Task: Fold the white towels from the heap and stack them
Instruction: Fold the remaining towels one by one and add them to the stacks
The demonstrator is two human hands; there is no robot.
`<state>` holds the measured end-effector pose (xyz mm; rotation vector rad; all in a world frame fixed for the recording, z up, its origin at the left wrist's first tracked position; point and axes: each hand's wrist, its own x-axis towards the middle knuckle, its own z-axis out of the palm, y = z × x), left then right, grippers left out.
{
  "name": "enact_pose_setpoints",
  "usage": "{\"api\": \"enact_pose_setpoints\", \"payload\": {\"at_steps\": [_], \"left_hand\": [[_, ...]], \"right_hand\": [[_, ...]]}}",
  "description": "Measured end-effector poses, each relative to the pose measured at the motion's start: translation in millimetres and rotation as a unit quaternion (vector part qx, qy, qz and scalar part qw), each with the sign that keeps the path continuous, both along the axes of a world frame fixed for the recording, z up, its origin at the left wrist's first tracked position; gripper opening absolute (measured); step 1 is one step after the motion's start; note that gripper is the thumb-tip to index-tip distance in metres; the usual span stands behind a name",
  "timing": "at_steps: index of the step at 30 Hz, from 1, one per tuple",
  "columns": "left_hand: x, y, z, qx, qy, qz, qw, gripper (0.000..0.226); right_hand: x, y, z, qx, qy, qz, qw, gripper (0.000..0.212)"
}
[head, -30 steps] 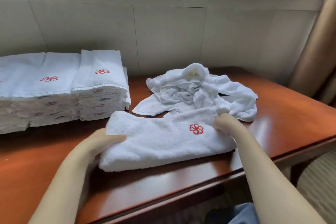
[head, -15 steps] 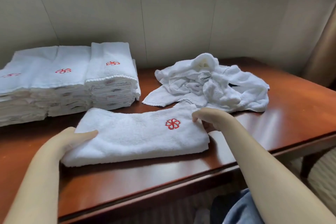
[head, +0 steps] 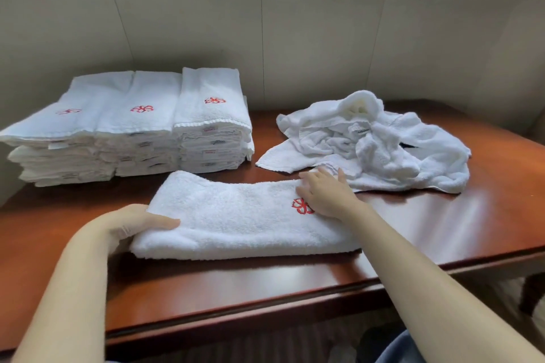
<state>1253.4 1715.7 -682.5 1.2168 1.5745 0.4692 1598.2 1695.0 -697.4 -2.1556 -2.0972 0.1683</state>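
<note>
a long folded towel (head: 236, 215) lies across the middle of the frame, on the near part of the table (head: 472, 230). the left hand (head: 132, 224) grasps its left end, thumb laid over the top; the fingers underneath are hidden. the right hand (head: 324, 194) is flat and released, its spread fingers pressing the right end beside the red flower mark (head: 302, 206).

the heap (head: 383, 144) sits at centre right, and one loose edge of it touches or nearly touches the right fingers. the stacks (head: 147, 127) stand at centre left, just behind the towel.

the likely next fold brings one end over the other. risks as i judge them:
- the right hand may catch that loose heap edge and drag it into the fold.
- thick terry can spring open if the pressing hand lifts too soon.
- uneven ends would make a lopsided piece that tilts the stacks.
- the towel's near edge lies close to the table's front, so a pull toward the person could slide it off.
</note>
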Motion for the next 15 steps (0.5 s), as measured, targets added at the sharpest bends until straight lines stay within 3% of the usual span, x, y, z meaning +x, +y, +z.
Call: {"api": "enact_pose_setpoints", "payload": {"at_steps": [3,4,6,8,10,15], "left_hand": [[-5,11,-6,0.099,-0.089,0.162,0.978,0.033],[-6,15,-8,0.137,-0.113,0.217,0.96,0.039],[-7,20,-12,0.174,-0.155,0.301,0.925,0.061],[-5,22,-18,0.167,-0.165,0.315,0.919,0.074],[-3,23,-25,0.14,-0.144,0.293,0.935,0.079],[11,15,-33,0.163,-0.067,0.244,0.954,0.082]], "right_hand": [[-19,1,2,0.001,-0.027,-0.016,0.999,0.033],[-25,1,7,0.007,-0.031,-0.015,0.999,0.032],[-34,-1,16,-0.069,-0.02,0.011,0.997,0.034],[-43,-5,20,-0.189,0.034,0.029,0.981,0.047],[-50,-7,19,-0.231,0.076,0.045,0.969,0.048],[-65,-5,7,-0.131,0.131,0.042,0.982,0.033]]}}
